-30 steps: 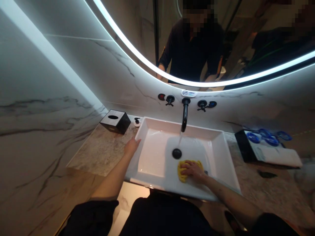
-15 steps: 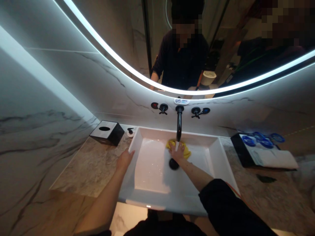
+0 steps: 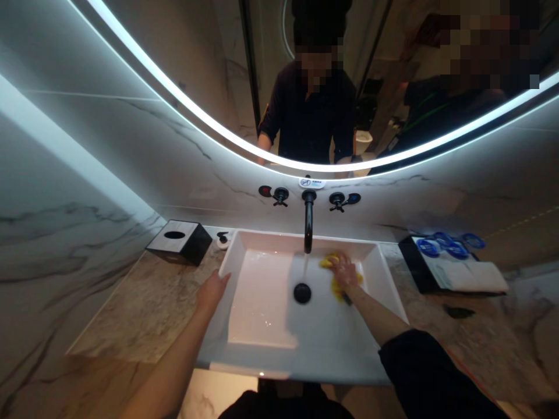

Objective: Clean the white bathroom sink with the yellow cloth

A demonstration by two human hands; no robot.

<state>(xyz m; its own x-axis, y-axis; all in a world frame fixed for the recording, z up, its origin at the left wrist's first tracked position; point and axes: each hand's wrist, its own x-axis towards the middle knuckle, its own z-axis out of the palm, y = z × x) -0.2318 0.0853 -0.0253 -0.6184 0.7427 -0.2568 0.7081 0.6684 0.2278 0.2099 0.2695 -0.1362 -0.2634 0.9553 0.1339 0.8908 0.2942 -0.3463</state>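
Observation:
My right hand (image 3: 344, 271) presses a yellow cloth (image 3: 337, 289) against the inside of the white sink (image 3: 257, 359), in its right half; the hand is slightly blurred. Cloth shows on both sides of the fingers. My left hand (image 3: 212, 293) grips the sink's left rim, its thumb reaching over the edge. Between the hands, a thin stream of water falls from the black faucet (image 3: 308, 224) above the round black drain (image 3: 302, 293). Drops of water lie on the basin floor.
Left of the sink stand a tissue box (image 3: 187, 240) and a small white bottle (image 3: 223, 240). On the right, a black tray (image 3: 413, 265) bears blue round packets (image 3: 441, 246) and a folded white towel (image 3: 471, 276). A lit mirror (image 3: 209, 87) above reflects two people.
My right hand has moved the yellow cloth from under the faucet to the right side of the basin. My left hand stays on the rim. The view has shifted slightly.

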